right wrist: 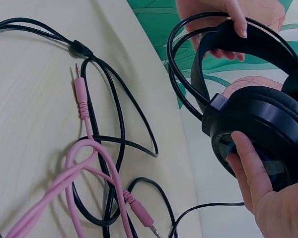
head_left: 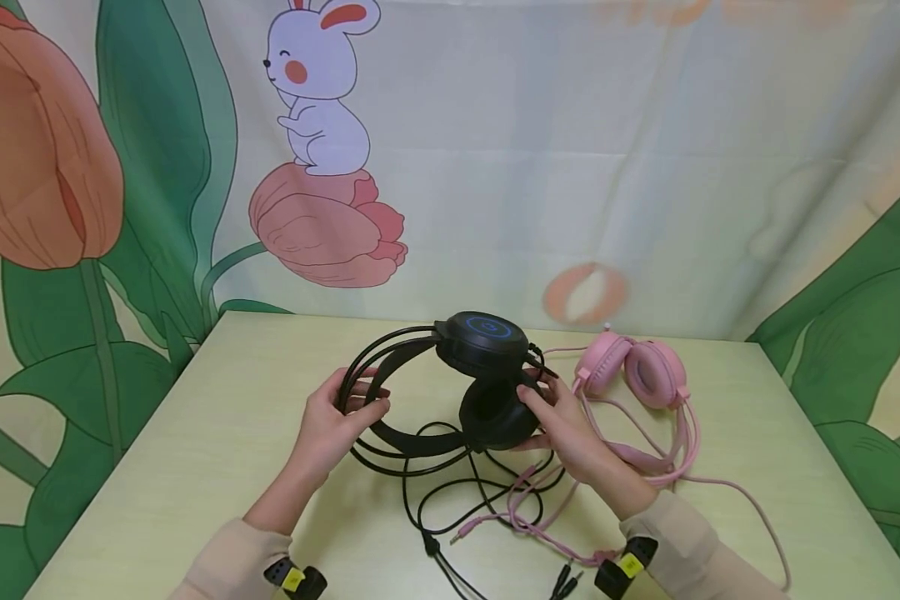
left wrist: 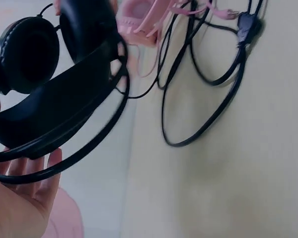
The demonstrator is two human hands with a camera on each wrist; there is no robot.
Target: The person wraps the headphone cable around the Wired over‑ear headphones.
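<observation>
A black headset [head_left: 480, 367] is held above the pale green table [head_left: 195, 450]. My left hand [head_left: 360, 404] grips its headband [left wrist: 54, 109], with fingers curled over the wire hoops and the thumb below. My right hand [head_left: 543, 400] holds the lower ear cup [right wrist: 268, 124], thumb on its outer shell. The upper ear cup [head_left: 483, 333] shows a blue ring. In the right wrist view my left hand's fingers [right wrist: 218, 15] wrap the band from behind. The headset's black cable [head_left: 435, 500] trails in loops on the table.
A pink headset [head_left: 637, 371] lies on the table just right of my right hand. Its pink cable [head_left: 525, 500] tangles with the black one, and a pink plug [right wrist: 82, 101] lies loose. A printed cloth backdrop [head_left: 495, 167] hangs behind the table.
</observation>
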